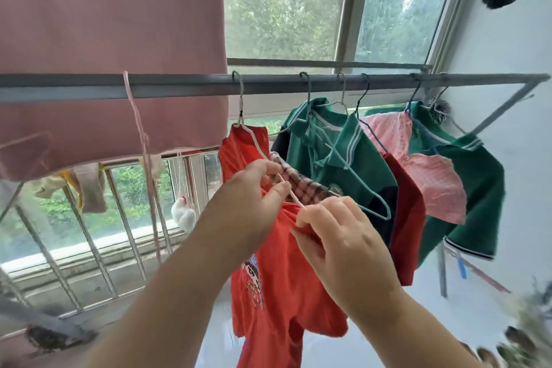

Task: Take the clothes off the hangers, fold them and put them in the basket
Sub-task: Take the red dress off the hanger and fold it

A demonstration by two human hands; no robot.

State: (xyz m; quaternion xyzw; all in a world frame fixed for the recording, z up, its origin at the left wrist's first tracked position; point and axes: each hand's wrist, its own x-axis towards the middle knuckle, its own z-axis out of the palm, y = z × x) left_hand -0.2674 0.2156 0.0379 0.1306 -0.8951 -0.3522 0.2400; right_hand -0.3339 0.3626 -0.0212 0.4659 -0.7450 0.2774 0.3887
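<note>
A red T-shirt (277, 287) with a cartoon print hangs from a white wire hanger (249, 131) hooked on the grey rail (179, 86). My left hand (254, 197) pinches the hanger's wire arm at the shirt's plaid-lined collar (301, 185). My right hand (334, 236) grips the red fabric at the neck opening just below that wire. To the right hang green polo shirts (358, 170), a dark red garment (407, 227) and a pink checked garment (433, 185) on their own hangers. No basket is in view.
A large pink sheet (113, 48) drapes over the rail at left, with a pink hanger (140, 134) beside it. Window bars (89, 236) and a white toy chicken (183, 212) sit behind. Blurred plants (525, 331) fill the lower right corner.
</note>
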